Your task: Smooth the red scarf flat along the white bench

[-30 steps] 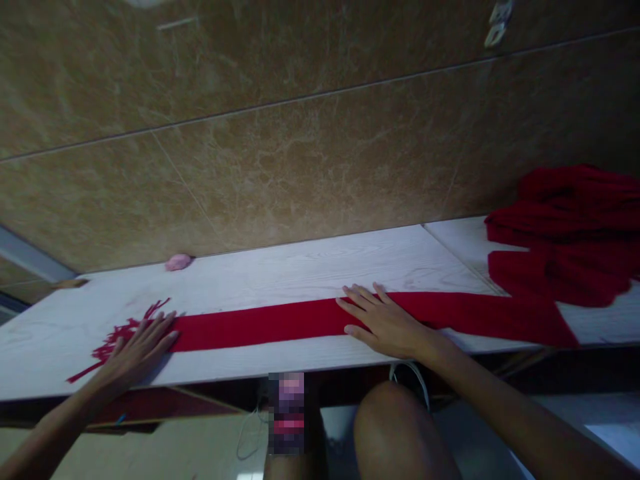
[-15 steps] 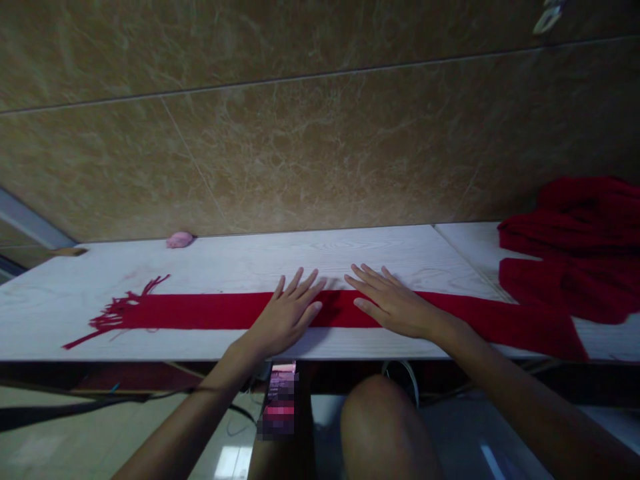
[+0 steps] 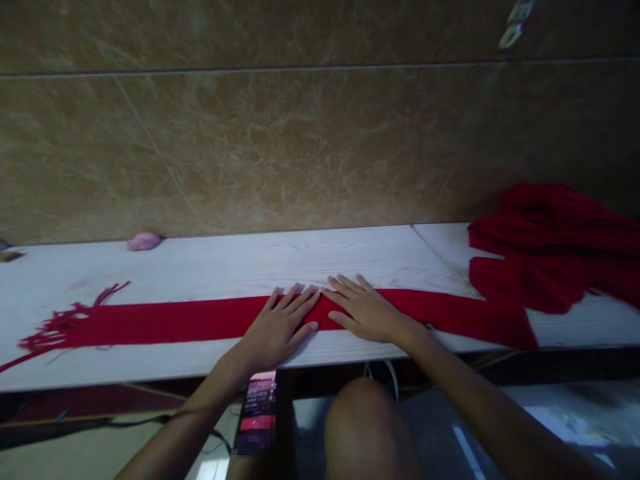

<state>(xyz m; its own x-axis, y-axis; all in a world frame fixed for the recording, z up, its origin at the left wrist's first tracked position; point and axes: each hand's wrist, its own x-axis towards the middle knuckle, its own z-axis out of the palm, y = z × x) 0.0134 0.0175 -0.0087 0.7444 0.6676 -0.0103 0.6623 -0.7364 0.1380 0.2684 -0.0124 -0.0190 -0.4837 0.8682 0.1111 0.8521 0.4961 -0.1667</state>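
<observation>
A long red scarf (image 3: 175, 321) lies flattened lengthwise along the white tabletop, its fringe (image 3: 55, 327) of tangled tassels at the left end. My left hand (image 3: 280, 325) rests palm down on the scarf near its middle, fingers stretched out. Just to its right, my right hand (image 3: 367, 308) also lies flat on the fabric with fingers spread. The fingertips of both hands nearly meet. To the right, the strip reaches a bunched heap of red cloth (image 3: 545, 220); whether the two are one piece I cannot tell.
The white table (image 3: 240, 267) stands against a brown marbled tile wall (image 3: 300, 147). A small pink object (image 3: 144, 241) sits at its back edge. Below the front edge, a lit phone (image 3: 257, 407) rests on my leg, and dark cables (image 3: 135, 421) hang at the left.
My hands have come closer together on the scarf, the right one moving left toward the other. The whole view has shifted, so the table's contents appear further left.
</observation>
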